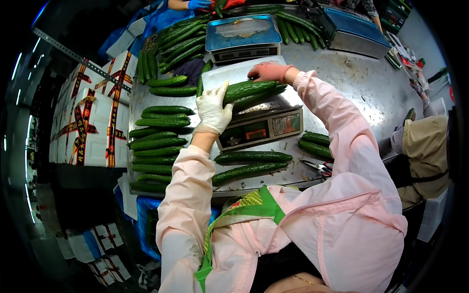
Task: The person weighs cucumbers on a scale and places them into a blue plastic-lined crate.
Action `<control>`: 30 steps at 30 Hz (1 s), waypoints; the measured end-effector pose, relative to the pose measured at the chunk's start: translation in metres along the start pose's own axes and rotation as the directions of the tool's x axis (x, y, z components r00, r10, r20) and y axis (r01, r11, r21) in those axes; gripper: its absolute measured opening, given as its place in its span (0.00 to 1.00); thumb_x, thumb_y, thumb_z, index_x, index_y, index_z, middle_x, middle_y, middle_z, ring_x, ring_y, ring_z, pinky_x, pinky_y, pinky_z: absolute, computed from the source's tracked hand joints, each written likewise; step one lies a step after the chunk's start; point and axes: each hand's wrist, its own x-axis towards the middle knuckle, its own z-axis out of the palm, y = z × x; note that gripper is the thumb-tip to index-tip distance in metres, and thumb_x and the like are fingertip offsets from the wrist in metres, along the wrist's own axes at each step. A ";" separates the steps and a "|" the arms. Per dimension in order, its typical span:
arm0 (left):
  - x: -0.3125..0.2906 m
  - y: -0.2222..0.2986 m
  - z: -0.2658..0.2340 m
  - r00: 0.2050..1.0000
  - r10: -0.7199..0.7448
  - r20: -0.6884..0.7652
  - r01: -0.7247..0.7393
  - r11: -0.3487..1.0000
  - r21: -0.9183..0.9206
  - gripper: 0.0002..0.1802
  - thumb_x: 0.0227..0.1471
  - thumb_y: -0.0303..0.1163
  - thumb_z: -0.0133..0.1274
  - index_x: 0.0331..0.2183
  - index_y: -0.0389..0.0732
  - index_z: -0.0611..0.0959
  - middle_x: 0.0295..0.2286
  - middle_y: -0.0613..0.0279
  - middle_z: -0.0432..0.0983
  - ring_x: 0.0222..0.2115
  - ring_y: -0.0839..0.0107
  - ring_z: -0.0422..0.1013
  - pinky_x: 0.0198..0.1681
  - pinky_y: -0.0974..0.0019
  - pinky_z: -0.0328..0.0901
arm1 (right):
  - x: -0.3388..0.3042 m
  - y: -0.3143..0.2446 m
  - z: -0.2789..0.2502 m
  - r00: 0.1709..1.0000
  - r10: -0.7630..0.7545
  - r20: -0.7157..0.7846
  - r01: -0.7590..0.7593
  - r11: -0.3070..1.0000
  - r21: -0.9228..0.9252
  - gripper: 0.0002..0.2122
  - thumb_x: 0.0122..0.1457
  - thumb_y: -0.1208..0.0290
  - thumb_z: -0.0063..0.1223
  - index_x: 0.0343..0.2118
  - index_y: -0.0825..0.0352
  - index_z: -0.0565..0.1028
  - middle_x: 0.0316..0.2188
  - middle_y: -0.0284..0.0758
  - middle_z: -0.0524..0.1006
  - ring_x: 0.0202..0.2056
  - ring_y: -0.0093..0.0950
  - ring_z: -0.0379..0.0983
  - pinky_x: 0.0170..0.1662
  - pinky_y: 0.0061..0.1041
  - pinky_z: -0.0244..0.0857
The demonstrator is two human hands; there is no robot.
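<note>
Two cucumbers (250,91), or perhaps more, lie over the pan (220,77) of a digital scale (261,131) right in front of me. My left hand (213,111), in a white glove, is closed round their left end, its thumb up. From the right, my right hand (269,73) in an orange-pink glove reaches over the pan. Its fingers curl down against the far side of the upper cucumber, and their tips are partly hidden. Two loose cucumbers (253,156) rest between the scale and the table's near edge.
Rows of cucumbers (159,141) line the metal table's left side. Scissors (320,167) and more cucumbers (316,144) lie at right. Beyond stands a second scale with a blue tray (242,31). A blue-gloved hand (199,4) works at the far edge. Taped white boxes (95,122) are stacked left.
</note>
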 end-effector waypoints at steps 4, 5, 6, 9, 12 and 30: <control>0.012 -0.011 0.001 0.991 -0.073 0.110 0.072 0.997 0.008 0.33 0.39 0.37 0.62 0.52 0.54 0.76 0.38 0.61 0.75 0.42 0.57 0.67 0.47 0.53 0.57 | 0.012 -0.002 -0.002 0.993 -0.064 0.096 0.071 0.995 -0.073 0.19 0.58 0.56 0.50 0.45 0.65 0.76 0.40 0.44 0.78 0.44 0.41 0.75 0.48 0.37 0.66; 0.015 -0.012 0.000 0.989 -0.066 0.131 0.064 0.998 0.012 0.32 0.40 0.37 0.62 0.51 0.55 0.76 0.39 0.62 0.74 0.43 0.57 0.66 0.47 0.53 0.57 | 0.011 0.003 -0.001 0.993 -0.119 0.019 0.120 0.980 -0.160 0.18 0.59 0.55 0.49 0.44 0.65 0.76 0.39 0.44 0.78 0.43 0.41 0.74 0.47 0.37 0.66; 0.016 -0.014 -0.001 0.986 -0.066 0.152 0.063 0.998 0.020 0.32 0.40 0.37 0.62 0.51 0.55 0.76 0.39 0.62 0.74 0.43 0.57 0.66 0.47 0.53 0.57 | 0.009 0.005 0.000 0.981 -0.186 -0.049 0.168 0.954 -0.247 0.18 0.59 0.54 0.49 0.42 0.65 0.76 0.38 0.44 0.78 0.43 0.41 0.74 0.47 0.37 0.66; 0.024 -0.022 0.008 0.978 -0.095 0.185 0.094 0.995 0.016 0.30 0.42 0.39 0.61 0.51 0.56 0.76 0.40 0.62 0.74 0.45 0.59 0.66 0.48 0.53 0.56 | -0.005 0.022 -0.008 0.967 -0.138 -0.213 0.062 0.943 -0.327 0.19 0.60 0.52 0.48 0.42 0.65 0.74 0.39 0.42 0.75 0.44 0.40 0.71 0.49 0.35 0.63; 0.039 -0.024 0.015 0.939 -0.155 0.306 0.145 0.988 0.058 0.30 0.45 0.42 0.58 0.53 0.56 0.75 0.44 0.58 0.74 0.48 0.57 0.65 0.50 0.53 0.57 | -0.032 0.049 -0.014 0.880 -0.094 -0.465 -0.004 0.979 -0.205 0.18 0.61 0.53 0.48 0.42 0.65 0.74 0.38 0.41 0.75 0.42 0.39 0.72 0.48 0.35 0.64; 0.038 -0.053 -0.030 0.996 -0.024 -0.089 -0.005 0.950 -0.312 0.09 0.51 0.30 0.56 0.36 0.39 0.83 0.42 0.56 0.77 0.47 0.60 0.70 0.54 0.59 0.60 | -0.232 -0.014 0.081 0.568 0.323 -0.757 -0.051 0.932 0.359 0.11 0.56 0.74 0.57 0.42 0.70 0.75 0.31 0.38 0.75 0.32 0.31 0.72 0.38 0.26 0.67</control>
